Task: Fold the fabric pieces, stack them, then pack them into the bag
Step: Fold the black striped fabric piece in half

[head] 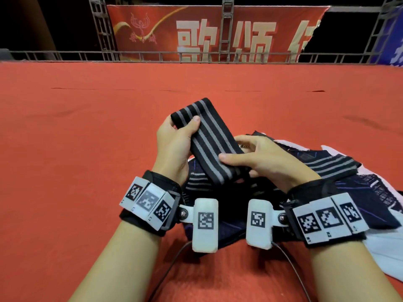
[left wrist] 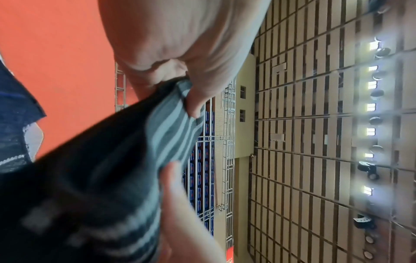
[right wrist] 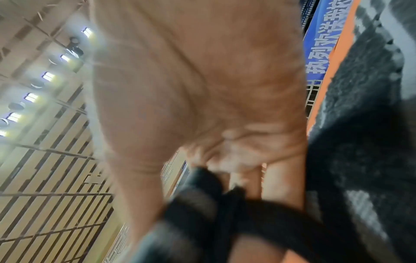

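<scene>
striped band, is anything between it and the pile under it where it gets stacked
Nothing visible does. Both the left hand and right hand grip the striped band just above the dark fabric pile; only the hands themselves are there.

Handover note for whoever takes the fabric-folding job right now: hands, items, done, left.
Left hand: grips the far end of the striped band, thumb on top.
Right hand: grips the band's near end.
The band is held folded above the red carpet.
More striped pieces lie loose on the dark printed bag, under and right of the hands.
Done: this band looks folded.
Left: set it down, fold the others, stack, pack. No finished stack is visible, and nothing is seen packed.
</scene>
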